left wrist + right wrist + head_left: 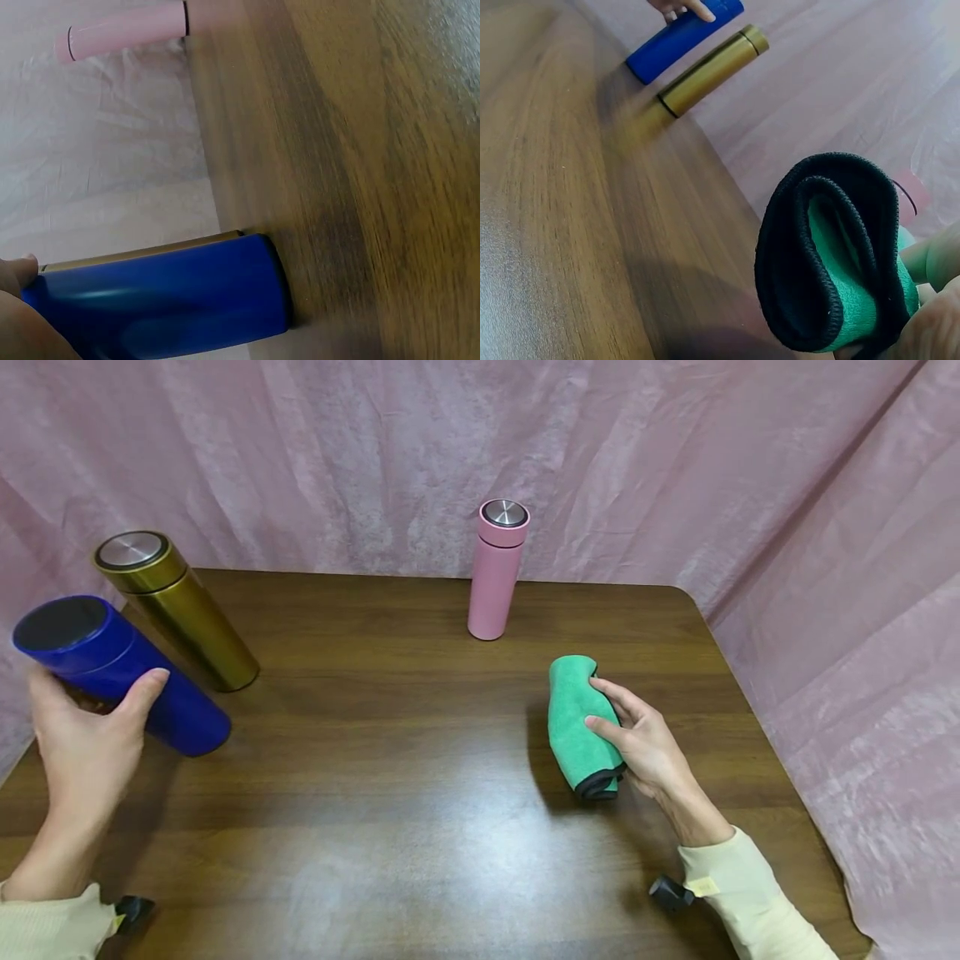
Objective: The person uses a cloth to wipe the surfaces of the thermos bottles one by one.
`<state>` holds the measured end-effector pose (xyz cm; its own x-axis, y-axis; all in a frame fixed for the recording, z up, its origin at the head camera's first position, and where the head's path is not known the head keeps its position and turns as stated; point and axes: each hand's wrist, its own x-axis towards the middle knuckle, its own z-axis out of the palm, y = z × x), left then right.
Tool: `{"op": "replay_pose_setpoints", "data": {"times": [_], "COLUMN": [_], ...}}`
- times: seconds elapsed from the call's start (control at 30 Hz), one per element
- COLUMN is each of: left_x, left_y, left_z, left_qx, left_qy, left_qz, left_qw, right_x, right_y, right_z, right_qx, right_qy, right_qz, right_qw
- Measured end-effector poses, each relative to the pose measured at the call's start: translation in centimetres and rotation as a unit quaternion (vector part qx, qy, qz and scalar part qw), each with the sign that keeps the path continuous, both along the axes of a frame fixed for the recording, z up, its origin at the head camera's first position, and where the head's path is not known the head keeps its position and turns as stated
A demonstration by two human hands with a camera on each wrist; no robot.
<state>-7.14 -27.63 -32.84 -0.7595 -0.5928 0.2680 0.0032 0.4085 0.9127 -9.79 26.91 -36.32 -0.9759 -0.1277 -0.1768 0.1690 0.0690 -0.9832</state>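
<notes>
At the left of the head view, my left hand [93, 743] grips a blue thermos [153, 693] with a dark top, thumb on its near side. Just behind it a gold thermos [197, 627] with a silver lid stands on the table. My right hand [645, 739] pinches a rolled green cloth [577, 718] with black edging, thumb on one side and fingers on the other. In the right wrist view the cloth's folded end [840, 262] faces the camera. The left wrist view shows the lower part of the blue thermos [172, 300]; whether its base touches the table I cannot tell.
A pink thermos [495, 577] with a silver lid stands near the table's back edge, right of the middle. The brown wooden table [360, 710] has a rounded back right corner. Pink curtains [360, 460] hang behind it and at both sides.
</notes>
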Motion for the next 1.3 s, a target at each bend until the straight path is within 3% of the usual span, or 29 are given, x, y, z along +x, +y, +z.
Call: {"op": "replay_pose_setpoints", "data": {"times": [0.37, 0.8, 1.3], "left_x": [0.3, 0.4, -1.4], "left_y": [0.3, 3.5, 9.5], "left_z": [0.6, 2.3, 3.6], "left_qx": [0.027, -0.018, -0.037], "left_qy": [-0.009, -0.020, -0.010], "left_qz": [0.003, -0.039, -0.144], "left_qw": [0.9996, 0.9989, 0.9888], "right_x": [0.0, 0.2, 0.8], "right_y": [0.4, 0.5, 1.0], "right_z": [0.1, 0.2, 0.9], "right_qx": [-0.005, -0.001, 0.008], "right_qy": [0.004, 0.002, 0.008], "right_qz": [0.004, 0.001, -0.021], "right_qw": [1.0000, 1.0000, 0.9997]}}
